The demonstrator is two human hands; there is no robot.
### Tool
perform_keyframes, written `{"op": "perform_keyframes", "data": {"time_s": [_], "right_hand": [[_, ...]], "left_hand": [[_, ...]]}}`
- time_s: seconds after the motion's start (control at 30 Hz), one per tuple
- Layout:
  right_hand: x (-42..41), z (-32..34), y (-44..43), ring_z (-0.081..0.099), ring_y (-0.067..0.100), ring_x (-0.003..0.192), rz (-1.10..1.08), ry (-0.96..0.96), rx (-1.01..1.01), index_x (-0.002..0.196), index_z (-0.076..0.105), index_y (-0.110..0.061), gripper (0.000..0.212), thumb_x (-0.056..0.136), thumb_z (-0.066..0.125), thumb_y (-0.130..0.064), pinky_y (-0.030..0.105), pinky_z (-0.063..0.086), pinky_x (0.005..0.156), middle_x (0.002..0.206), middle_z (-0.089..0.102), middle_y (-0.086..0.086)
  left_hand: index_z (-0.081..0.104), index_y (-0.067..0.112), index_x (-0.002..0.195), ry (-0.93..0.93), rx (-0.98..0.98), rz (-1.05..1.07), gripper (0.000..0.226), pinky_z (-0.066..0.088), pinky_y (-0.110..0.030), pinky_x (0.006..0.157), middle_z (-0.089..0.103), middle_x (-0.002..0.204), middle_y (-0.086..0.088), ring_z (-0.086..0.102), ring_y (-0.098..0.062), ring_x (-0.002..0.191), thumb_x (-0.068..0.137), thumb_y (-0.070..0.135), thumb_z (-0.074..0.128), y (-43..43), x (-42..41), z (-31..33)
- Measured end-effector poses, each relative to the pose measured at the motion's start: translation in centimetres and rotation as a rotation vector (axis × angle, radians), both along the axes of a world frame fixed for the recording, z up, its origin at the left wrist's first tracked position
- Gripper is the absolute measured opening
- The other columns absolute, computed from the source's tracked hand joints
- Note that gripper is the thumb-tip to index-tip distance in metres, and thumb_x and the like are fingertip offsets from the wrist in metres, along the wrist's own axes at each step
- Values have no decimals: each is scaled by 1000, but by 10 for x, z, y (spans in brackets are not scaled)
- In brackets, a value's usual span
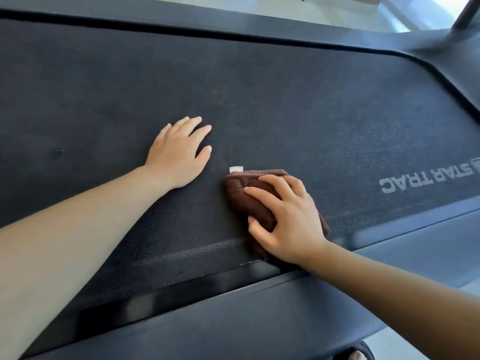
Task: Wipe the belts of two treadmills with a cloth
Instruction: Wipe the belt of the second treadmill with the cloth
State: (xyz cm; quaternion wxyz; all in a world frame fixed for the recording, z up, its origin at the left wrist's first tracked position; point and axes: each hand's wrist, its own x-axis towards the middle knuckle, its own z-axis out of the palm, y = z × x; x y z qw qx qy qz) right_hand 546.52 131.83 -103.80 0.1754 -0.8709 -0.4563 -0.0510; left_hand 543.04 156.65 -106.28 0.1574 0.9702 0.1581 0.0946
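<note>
A dark textured treadmill belt (285, 100) fills most of the view, with white "STAR TRAC" lettering (426, 180) at the right. A folded brown cloth (249, 196) with a small white tag lies on the belt near its close edge. My right hand (285, 219) lies on top of the cloth, fingers bent over it, pressing it onto the belt. My left hand (179, 154) rests flat on the belt to the left of the cloth, fingers straight and apart from the cloth.
A smooth dark side rail (259, 315) runs along the near edge of the belt, and another rail (207, 19) along the far edge. A light floor (298, 6) shows beyond. An upright post (465, 14) rises at the top right.
</note>
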Motion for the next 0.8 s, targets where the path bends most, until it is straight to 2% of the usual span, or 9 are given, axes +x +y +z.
{"op": "perform_keyframes", "data": {"time_s": [0.23, 0.43, 0.57, 0.8], "right_hand": [[49, -3, 79, 35, 26, 122, -136, 2, -23, 122, 57, -36, 46, 81, 45, -53, 45, 39, 85, 133, 47, -7], [126, -14, 161, 34, 26, 120, -193, -16, 0, 120, 56, -36, 46, 81, 41, -55, 46, 38, 83, 132, 47, -4], [175, -16, 209, 35, 29, 116, -175, -22, 16, 118, 56, -35, 49, 78, 38, -57, 47, 38, 82, 130, 48, -2], [260, -7, 284, 36, 32, 116, -128, 4, -19, 118, 57, -30, 49, 79, 40, -54, 47, 37, 82, 126, 47, 3]], "left_hand": [[33, 28, 144, 25, 18, 105, 50, 13, -42, 115, 23, 155, -2, 15, -22, 144, 95, 39, 39, 22, 7, 0], [26, 34, 145, 84, 40, 234, 52, 7, -43, 116, 16, 157, 0, 8, -18, 145, 95, 45, 33, 43, 53, -2], [26, 39, 144, 79, 21, 331, 52, 4, -44, 116, 15, 157, 2, 7, -17, 145, 93, 49, 32, 65, 88, -1], [31, 42, 141, 39, 39, 370, 52, 7, -42, 115, 21, 155, 5, 12, -13, 143, 90, 49, 32, 63, 90, -1]]}}
